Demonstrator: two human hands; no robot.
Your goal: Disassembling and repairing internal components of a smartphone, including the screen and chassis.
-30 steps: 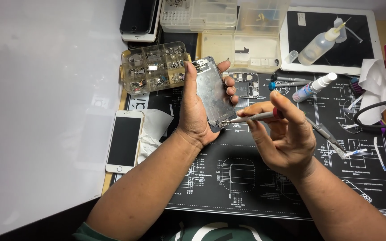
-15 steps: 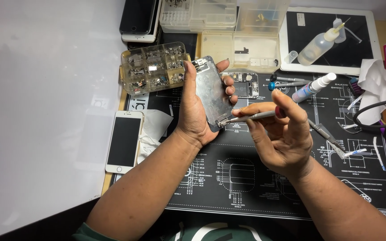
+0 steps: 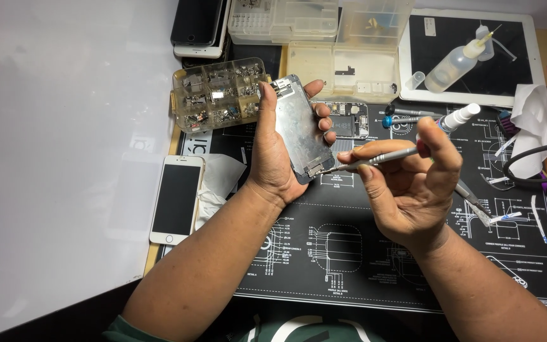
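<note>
My left hand [image 3: 275, 152] grips a detached phone screen panel [image 3: 300, 130] with its metal back plate facing me, held upright over the black repair mat [image 3: 349, 253]. My right hand [image 3: 413, 183] pinches a slim metal tool [image 3: 375, 158] between thumb and fingers. The tool's tip touches the lower edge of the panel near its connector. An opened phone body [image 3: 346, 119] lies on the mat just behind the panel.
A compartmented parts box [image 3: 213, 95] sits behind my left hand. A white phone [image 3: 177, 197] lies at the mat's left edge beside a crumpled cloth [image 3: 220, 180]. Clear plastic cases [image 3: 343, 57], a tablet [image 3: 520, 63] bearing a squeeze bottle [image 3: 454, 60], a spray bottle [image 3: 458, 118], tissue [image 3: 539, 120] and cables [image 3: 533, 168] lie behind and right.
The panel and left hand stay in place. My right hand has shifted the tool slightly, its tip still at the panel's lower edge.
</note>
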